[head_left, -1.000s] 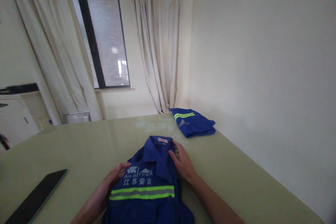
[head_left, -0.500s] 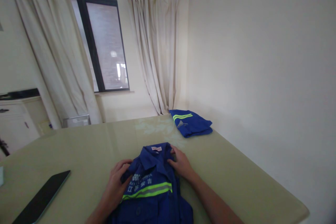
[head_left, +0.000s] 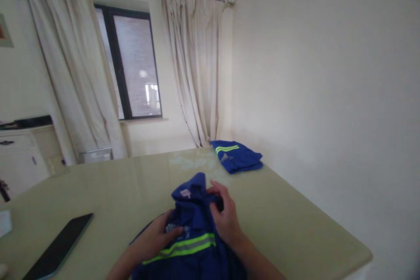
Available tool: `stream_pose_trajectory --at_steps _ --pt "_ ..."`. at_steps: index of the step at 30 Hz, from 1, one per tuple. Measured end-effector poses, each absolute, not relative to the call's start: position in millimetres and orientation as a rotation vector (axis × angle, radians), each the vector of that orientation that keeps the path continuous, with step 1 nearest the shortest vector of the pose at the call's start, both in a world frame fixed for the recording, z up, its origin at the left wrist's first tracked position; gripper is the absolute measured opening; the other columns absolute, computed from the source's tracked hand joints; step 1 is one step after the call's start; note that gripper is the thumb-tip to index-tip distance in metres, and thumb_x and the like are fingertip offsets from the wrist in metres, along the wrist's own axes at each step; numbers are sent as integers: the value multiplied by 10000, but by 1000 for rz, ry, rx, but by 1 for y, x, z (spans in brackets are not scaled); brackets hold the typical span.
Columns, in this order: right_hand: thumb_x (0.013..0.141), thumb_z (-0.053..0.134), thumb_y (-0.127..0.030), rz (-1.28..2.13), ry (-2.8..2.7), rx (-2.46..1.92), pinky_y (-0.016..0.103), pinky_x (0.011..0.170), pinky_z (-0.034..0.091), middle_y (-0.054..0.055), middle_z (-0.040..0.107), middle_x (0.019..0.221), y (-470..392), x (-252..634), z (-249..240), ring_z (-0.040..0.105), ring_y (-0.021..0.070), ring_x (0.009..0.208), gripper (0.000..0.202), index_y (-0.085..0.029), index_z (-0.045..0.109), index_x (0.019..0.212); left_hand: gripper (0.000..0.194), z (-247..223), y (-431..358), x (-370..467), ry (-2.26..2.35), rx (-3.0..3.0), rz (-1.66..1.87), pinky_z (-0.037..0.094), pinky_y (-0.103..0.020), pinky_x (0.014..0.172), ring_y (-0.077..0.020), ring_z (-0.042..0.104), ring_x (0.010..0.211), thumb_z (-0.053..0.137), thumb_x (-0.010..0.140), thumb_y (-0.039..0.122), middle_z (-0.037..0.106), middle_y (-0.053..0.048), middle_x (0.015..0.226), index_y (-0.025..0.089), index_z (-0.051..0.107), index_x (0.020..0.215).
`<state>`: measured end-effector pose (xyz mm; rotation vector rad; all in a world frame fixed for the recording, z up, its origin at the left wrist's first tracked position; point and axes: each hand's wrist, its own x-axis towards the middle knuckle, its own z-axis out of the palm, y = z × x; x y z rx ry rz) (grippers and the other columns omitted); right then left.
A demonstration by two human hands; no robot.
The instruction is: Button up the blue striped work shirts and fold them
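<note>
A dark blue garment (head_left: 193,262) with a yellow-green and grey reflective stripe lies at the near edge of the table, its collar crumpled and raised, a pale label inside. My left hand (head_left: 154,236) grips the cloth on the left of the chest, the thumb across the white print. Beside the collar on the right, my right hand (head_left: 225,214) has its fingers curled round a fold of the same garment.
A folded blue garment (head_left: 238,157) lies at the table's far right corner, near the wall. On the left of the green table (head_left: 295,223) are a dark flat tablet-like object (head_left: 61,245) and a pale item (head_left: 5,223) at the frame edge.
The collar has gone from lying flat to bunched and raised. My left hand has moved inward over the print, and my right hand has curled more at the collar's side. The view has tilted slightly.
</note>
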<state>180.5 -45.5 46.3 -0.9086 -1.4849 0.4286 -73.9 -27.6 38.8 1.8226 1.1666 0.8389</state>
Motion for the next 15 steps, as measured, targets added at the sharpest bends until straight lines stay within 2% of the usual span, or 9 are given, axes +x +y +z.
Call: stream_pose_trajectory --at_steps 1,3,5,7,10,12,15 --pt "824 541 -109 450 -1557 -897 423 1045 501 67 690 1144 -56 172 50 656 233 1083 562 -270 550 1362 450 37 -29 -68 1165 1876 834 495 -493 1072 -329 693 1121 688 796 607 788 -61 1117 259 764 1072" --pt "764 581 -69 500 -1671 -894 428 1042 508 66 672 1202 -72 158 53 646 248 1122 589 -281 589 1313 484 28 -31 -60 1164 1852 907 482 -546 1079 -361 695 1105 627 794 676 806 -81 1004 256 795 968" --pt "717 588 -30 496 -1737 -931 434 1032 510 72 648 1231 -83 150 53 626 268 1150 551 -275 645 1207 589 18 -36 -59 1154 1667 1028 476 -566 1087 -368 678 1159 563 797 744 801 -92 1051 258 784 1046" --pt "691 558 3 423 -1768 -1014 453 1035 491 83 639 1214 -89 147 54 602 285 1154 515 -260 669 1119 696 11 -44 -59 1086 1480 1087 483 -553 1090 -353 642 1240 535 803 781 746 -94 1245 256 721 1221" --pt "702 557 -6 355 -1861 -1052 435 997 487 82 641 1149 -95 145 60 585 283 1099 465 -252 660 1084 807 16 -60 -51 1020 1487 1125 451 -510 1134 -348 593 1309 671 727 763 662 -113 1388 223 645 1326" --pt "717 617 -60 418 -1937 -945 379 957 498 70 629 1129 -99 146 66 585 261 1067 377 -246 648 1043 754 29 -72 -42 1091 1609 1111 428 -500 1159 -353 602 1296 738 696 714 700 -116 1330 213 684 1257" --pt "726 741 -190 577 -1871 -819 319 920 500 49 605 1118 -102 158 74 589 226 1038 282 -237 615 973 581 56 -87 -34 1219 1700 1135 454 -507 1142 -352 640 1241 706 737 691 761 -84 1210 241 747 1102"
